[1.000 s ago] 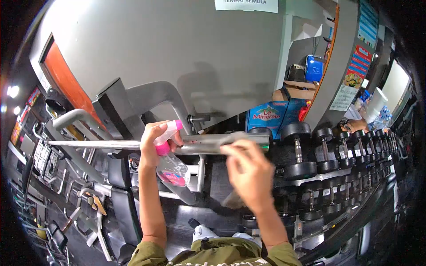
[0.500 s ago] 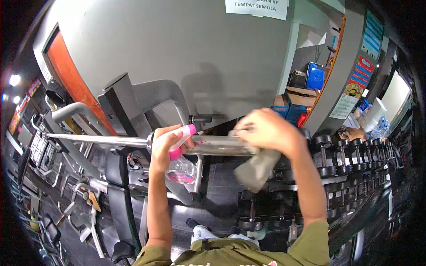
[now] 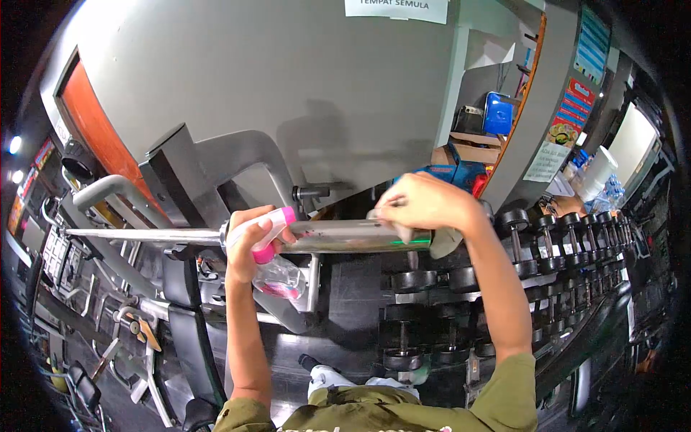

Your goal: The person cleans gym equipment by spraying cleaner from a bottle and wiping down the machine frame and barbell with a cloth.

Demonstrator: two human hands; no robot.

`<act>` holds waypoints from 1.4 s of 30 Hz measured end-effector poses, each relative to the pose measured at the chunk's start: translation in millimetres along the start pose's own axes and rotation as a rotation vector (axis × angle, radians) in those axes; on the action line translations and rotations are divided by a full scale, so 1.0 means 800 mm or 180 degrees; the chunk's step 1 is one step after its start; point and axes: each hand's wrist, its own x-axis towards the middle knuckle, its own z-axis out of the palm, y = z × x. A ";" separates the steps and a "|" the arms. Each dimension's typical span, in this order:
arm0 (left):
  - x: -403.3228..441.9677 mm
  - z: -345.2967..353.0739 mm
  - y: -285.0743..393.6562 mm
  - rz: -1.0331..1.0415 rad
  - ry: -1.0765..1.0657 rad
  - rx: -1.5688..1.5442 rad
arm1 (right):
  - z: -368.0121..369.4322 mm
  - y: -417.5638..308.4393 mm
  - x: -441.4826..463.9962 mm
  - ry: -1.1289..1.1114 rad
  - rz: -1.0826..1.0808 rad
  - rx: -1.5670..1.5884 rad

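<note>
A clear spray bottle (image 3: 279,277) with a pink and white spray head is gripped in my left hand (image 3: 245,241), beside the collar of a shiny barbell (image 3: 338,236). The bottle hangs in front of the bar and tilts. Over the thick end sleeve of the bar, my right hand (image 3: 425,205) pinches a grey cloth (image 3: 445,242). Part of the cloth lies on top of the sleeve and part hangs behind my wrist. The bar runs level from the far left to under my right hand.
Racks of dumbbells (image 3: 529,241) stand at the right and below the bar's end. A padded bench (image 3: 193,338) is at the left, with a grey machine frame (image 3: 248,147) behind the bar. Cardboard boxes (image 3: 475,147) and a blue case (image 3: 498,113) sit in an alcove.
The cloth hung low in front of the bar earlier; now it is drawn up around the sleeve. The whole scene has shifted slightly left in view. My left hand still holds the bottle.
</note>
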 end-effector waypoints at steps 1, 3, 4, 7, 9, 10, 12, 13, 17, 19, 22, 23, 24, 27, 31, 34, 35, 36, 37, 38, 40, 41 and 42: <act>0.000 0.001 0.001 -0.0002 -0.0003 0.0016 | 0.000 0.028 -0.011 0.0175 -0.0152 0.0223; -0.001 0.003 0.000 0.0037 0.0018 0.0021 | 0.009 0.067 -0.033 0.0657 -0.0285 0.0564; 0.000 0.005 -0.001 0.0077 0.0037 0.0033 | 0.019 0.063 -0.047 0.0972 -0.0266 0.0685; -0.001 0.006 -0.004 0.0105 0.0068 -0.0007 | 0.066 0.019 -0.067 0.2341 -0.0049 0.0282; -0.003 0.010 0.002 0.0069 0.0137 0.0044 | 0.093 -0.014 -0.064 0.2850 -0.0093 -0.0508; -0.003 0.012 0.005 0.0059 0.0189 0.0087 | 0.105 -0.024 -0.062 0.2977 -0.0098 -0.0888; -0.004 0.008 0.004 0.0016 0.0150 0.0095 | 0.137 -0.029 -0.053 0.3012 -0.0535 -0.1393; -0.004 0.008 0.003 -0.0030 0.0207 0.0119 | 0.144 -0.035 -0.057 0.2925 -0.0709 -0.1334; -0.005 0.010 -0.003 0.0001 0.0281 0.0080 | 0.155 -0.004 -0.073 0.3221 -0.0943 -0.1046; -0.005 0.009 -0.002 0.0010 0.0332 0.0025 | 0.159 0.027 -0.076 0.3870 -0.0920 -0.0731; -0.003 0.008 0.000 0.0032 0.0273 0.0119 | 0.183 0.041 -0.065 0.4397 -0.0808 -0.0354; -0.003 0.008 -0.002 0.0062 0.0270 0.0126 | 0.193 0.037 -0.055 0.4437 -0.0891 -0.0358; -0.003 0.008 -0.003 0.0103 0.0261 0.0136 | 0.201 0.029 -0.044 0.4490 -0.0976 -0.0364; -0.003 0.006 -0.006 0.0071 0.0315 0.0162 | 0.218 0.010 -0.026 0.4388 -0.1092 -0.0125; -0.004 0.005 -0.006 0.0050 0.0408 0.0212 | 0.227 0.042 -0.031 0.4227 -0.1414 -0.0477; -0.004 0.002 -0.007 -0.0062 0.0424 0.0157 | 0.233 0.086 -0.037 0.4765 -0.1456 -0.0427; -0.003 0.004 -0.005 -0.0076 0.0410 0.0180 | 0.236 0.095 -0.041 0.4916 -0.1303 -0.0005; 0.000 0.007 -0.001 -0.0073 0.0414 0.0258 | 0.235 0.096 -0.045 0.5053 -0.1139 0.0419; 0.001 0.010 0.003 -0.0069 0.0417 0.0334 | 0.234 0.096 -0.048 0.5289 -0.0834 0.0996; 0.001 0.016 0.007 -0.0082 0.0399 0.0353 | 0.232 0.093 -0.052 0.5339 -0.0344 0.1484; 0.000 0.032 0.015 -0.0139 0.0329 0.0440 | 0.222 0.093 -0.051 0.4683 -0.0364 0.2975; 0.001 0.043 0.021 -0.0120 0.0073 0.0445 | 0.215 0.089 -0.049 0.4299 -0.0245 0.3246; 0.006 0.055 0.029 -0.0112 -0.0171 0.0545 | 0.207 0.080 -0.047 0.3906 -0.0123 0.3507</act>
